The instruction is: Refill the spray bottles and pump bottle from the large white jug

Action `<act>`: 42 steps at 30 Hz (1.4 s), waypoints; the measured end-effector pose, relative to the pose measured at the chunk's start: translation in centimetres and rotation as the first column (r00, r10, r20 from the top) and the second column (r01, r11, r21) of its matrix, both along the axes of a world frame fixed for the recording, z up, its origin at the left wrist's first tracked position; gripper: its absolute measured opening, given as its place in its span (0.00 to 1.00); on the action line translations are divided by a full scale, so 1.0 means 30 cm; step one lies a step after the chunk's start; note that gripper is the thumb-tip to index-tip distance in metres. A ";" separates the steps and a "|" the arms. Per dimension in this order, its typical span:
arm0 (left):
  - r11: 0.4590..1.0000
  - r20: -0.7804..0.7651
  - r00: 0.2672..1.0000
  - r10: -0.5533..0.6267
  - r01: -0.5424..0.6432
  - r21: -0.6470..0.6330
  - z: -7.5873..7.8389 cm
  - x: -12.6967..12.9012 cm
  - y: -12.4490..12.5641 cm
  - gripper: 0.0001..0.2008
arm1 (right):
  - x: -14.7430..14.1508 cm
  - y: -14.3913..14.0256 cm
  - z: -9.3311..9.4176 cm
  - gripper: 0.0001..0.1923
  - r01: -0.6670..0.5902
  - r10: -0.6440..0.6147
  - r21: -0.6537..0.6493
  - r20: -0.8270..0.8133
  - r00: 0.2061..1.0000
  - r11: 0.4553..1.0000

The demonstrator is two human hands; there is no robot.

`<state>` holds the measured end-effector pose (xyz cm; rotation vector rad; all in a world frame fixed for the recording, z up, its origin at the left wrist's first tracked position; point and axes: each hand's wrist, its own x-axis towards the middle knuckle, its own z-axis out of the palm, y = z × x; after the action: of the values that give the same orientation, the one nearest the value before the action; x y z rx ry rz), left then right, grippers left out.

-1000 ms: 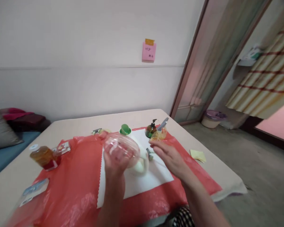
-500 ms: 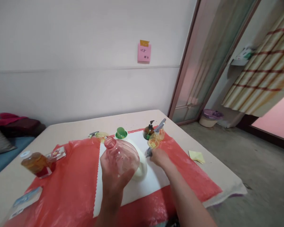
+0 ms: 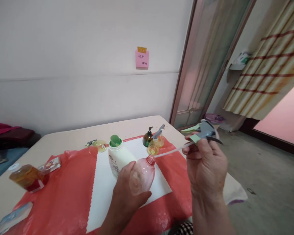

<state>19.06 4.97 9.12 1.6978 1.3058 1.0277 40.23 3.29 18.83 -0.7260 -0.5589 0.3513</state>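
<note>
pink bottle (image 3: 147, 174) is in the left hand (image 3: 123, 189) over the white sheet (image 3: 98, 204), tilted, open mouth to the right; can't tell if its base touches down. left grip wraps the body. right hand (image 3: 208, 166) pinches the spray head (image 3: 207, 130), its tube (image 3: 172, 151) reaching the bottle mouth; can't tell if the tip is inside. step in hand, my read: lining tube up with neck. next move calls for a steady bottle and a straight feed. bottle: rounded see-through plastic, ridged neck. tube: slim, whitish. red film (image 3: 61, 186) underneath: glossy, wrinkled. beyond: opaque white bottle (image 3: 123, 156), then yellow bottles (image 3: 153, 149) and a dark rounded pump bottle (image 3: 147, 140).
</note>
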 end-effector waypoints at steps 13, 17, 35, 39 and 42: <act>0.994 0.117 0.993 -0.028 0.015 0.110 -0.033 -0.017 -0.009 0.47 | -0.077 0.029 -0.104 0.15 -0.619 0.686 -0.328 0.151 0.712 0.714; 0.991 0.123 0.992 -0.014 -0.003 0.130 -0.014 -0.021 -0.017 0.46 | -0.108 0.042 -0.114 0.17 -0.600 0.663 -0.322 0.138 0.735 0.732; 0.929 0.488 0.861 -0.142 0.286 -0.235 0.089 -0.029 -0.045 0.48 | -0.114 0.055 -0.131 0.20 -0.725 0.745 -0.201 0.035 0.667 0.659; 0.878 0.591 0.783 -0.191 0.406 -0.253 0.101 -0.028 -0.039 0.47 | -0.114 0.051 -0.134 0.19 -0.745 0.756 -0.161 0.012 0.654 0.647; 0.888 0.571 0.799 -0.187 0.386 -0.250 0.106 -0.027 -0.041 0.46 | -0.118 0.054 -0.135 0.19 -0.725 0.737 -0.167 0.010 0.676 0.668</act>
<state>18.24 3.73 12.30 1.1663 0.7699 0.9190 36.71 4.91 14.79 -0.6296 -0.9029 1.1443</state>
